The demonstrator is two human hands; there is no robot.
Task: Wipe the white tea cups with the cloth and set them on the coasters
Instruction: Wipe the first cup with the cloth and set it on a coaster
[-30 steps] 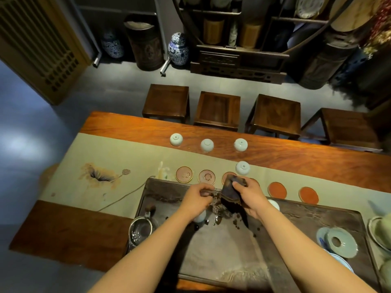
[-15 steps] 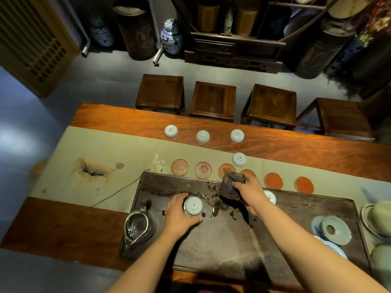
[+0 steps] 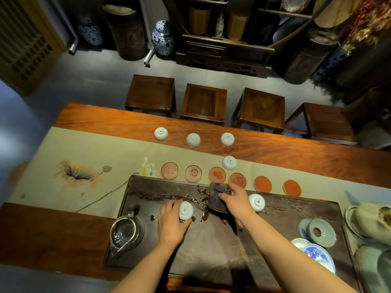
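Bare tray (image 3: 211, 246) below both hands; beyond: 6 coasters (image 3: 216, 174), 1 upturned cup (image 3: 229, 162) blocking. Pitcher (image 3: 124, 233) left.

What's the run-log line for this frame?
left hand: grips upturned cup over tea tray | right hand: holds cloth | coasters: all six bare

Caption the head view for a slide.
Left hand holds an inverted white cup over the tea tray; right hand grips the cloth.
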